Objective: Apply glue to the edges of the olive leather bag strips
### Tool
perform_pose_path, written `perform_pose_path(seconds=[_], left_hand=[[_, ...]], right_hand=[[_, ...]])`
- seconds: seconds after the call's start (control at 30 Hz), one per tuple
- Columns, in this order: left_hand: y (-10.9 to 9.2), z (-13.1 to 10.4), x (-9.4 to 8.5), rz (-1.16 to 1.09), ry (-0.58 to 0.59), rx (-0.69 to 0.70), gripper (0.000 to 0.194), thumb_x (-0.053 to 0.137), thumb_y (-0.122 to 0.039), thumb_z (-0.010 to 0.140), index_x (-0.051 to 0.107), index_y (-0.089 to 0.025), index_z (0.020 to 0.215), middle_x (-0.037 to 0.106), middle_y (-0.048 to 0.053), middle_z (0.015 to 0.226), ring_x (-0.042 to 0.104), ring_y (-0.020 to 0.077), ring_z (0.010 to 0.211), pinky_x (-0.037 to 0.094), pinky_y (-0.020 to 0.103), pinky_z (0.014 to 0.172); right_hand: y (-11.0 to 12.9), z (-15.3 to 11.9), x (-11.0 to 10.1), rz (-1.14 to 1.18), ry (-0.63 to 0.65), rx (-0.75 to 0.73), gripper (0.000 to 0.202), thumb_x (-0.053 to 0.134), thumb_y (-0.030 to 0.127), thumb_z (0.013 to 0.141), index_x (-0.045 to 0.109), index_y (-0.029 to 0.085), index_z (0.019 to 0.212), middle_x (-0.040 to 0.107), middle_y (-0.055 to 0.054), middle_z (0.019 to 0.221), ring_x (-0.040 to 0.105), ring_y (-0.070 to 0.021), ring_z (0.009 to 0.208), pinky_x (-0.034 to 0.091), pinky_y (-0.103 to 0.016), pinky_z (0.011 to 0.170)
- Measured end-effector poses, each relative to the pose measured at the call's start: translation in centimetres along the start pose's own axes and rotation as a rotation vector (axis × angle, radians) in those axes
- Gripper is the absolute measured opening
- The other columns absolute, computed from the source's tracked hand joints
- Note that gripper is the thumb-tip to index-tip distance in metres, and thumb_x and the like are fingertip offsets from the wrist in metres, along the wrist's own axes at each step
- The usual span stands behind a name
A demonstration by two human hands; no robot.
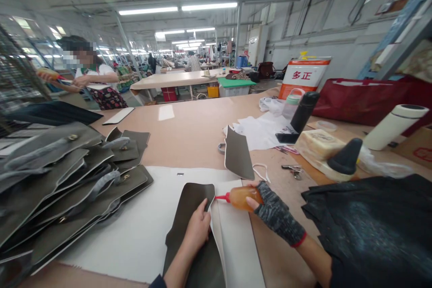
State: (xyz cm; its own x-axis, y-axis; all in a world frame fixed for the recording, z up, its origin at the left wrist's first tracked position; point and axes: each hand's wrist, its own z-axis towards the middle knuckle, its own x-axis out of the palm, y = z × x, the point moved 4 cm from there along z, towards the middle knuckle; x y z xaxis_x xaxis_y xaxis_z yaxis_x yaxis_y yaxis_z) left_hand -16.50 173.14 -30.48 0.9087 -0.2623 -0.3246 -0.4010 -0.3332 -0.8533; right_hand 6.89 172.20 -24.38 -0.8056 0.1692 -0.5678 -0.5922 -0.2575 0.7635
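Observation:
A dark olive panel (184, 216) with a pale edge lies on a white sheet (135, 225). My left hand (199, 224) pinches the panel near its upper right edge, the thumb or a finger lying on top. My right hand (270, 207), in a grey fingerless glove with a red cuff, grips a bottle of amber liquid (241, 198). The bottle lies sideways, and its red nozzle tip is at the panel's right edge. Another olive panel (238, 153) with a small loop stands just beyond the bottle.
Olive pieces with wrapped handles (67, 180) are stacked at left. Black sheets (371, 225) lie at right, below a yellowish block (320, 144), a black cone (346, 157) and a cream flask (394, 126). A tin (303, 76) stands farther back. Another person (97, 76) works at far left.

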Motion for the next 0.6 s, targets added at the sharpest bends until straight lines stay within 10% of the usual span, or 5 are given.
perform_pose_path(seconds=[0.33,0.6], left_hand=[[0.0,0.3,0.3,0.001,0.025,0.001,0.053,0.033,-0.021,0.086,0.025,-0.008,0.137,0.038,-0.012,0.046,0.034,0.0055,0.029,0.026,0.018,0.030],[-0.2,0.1,0.3,0.001,0.034,-0.008,0.054,0.032,-0.021,0.086,0.023,-0.009,0.138,0.040,-0.011,0.048,0.035,0.0050,0.028,0.026,0.017,0.029]], right_hand=[[1.9,1.5,-0.3,-0.197,0.034,-0.263,0.031,0.051,0.025,0.081,0.046,0.019,0.111,0.057,-0.011,0.104,0.055,-0.0239,0.100,0.044,-0.045,0.090],[1.8,1.7,-1.0,-0.112,0.147,-0.153,0.034,0.052,0.027,0.080,0.047,0.020,0.112,0.058,-0.009,0.107,0.056,-0.0220,0.099,0.045,-0.041,0.089]])
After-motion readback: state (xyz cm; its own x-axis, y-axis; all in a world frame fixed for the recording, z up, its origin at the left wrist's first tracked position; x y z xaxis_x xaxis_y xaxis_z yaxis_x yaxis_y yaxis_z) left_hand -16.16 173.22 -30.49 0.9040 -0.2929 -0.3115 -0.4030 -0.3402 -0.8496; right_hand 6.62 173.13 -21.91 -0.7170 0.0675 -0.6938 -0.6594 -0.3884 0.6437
